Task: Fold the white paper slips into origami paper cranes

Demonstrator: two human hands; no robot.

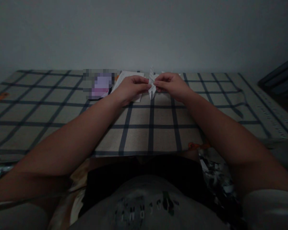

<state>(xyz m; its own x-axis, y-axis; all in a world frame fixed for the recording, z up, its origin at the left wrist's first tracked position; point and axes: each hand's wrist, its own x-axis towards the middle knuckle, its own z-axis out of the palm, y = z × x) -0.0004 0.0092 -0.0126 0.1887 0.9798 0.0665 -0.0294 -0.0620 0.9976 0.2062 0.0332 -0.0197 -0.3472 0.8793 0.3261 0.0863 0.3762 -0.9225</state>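
Note:
Between my two hands is a small piece of folded white paper (152, 83), with a narrow point standing up at the top and a pointed lower end. My left hand (133, 87) pinches its left side between thumb and fingers. From the other side, the thumb and fingers of my right hand (171, 84) close on its right edge. White paper sheets (126, 75) lie flat behind and under my left hand. Another bit of white paper shows partly behind my right hand, mostly hidden.
A checked cloth (139, 137) covers the table, which meets a plain wall (144, 35) at the back. Left of the sheets lies a phone-like object (102, 84) with a lilac face, partly pixelated. A dark slatted object (280, 76) stands at the right.

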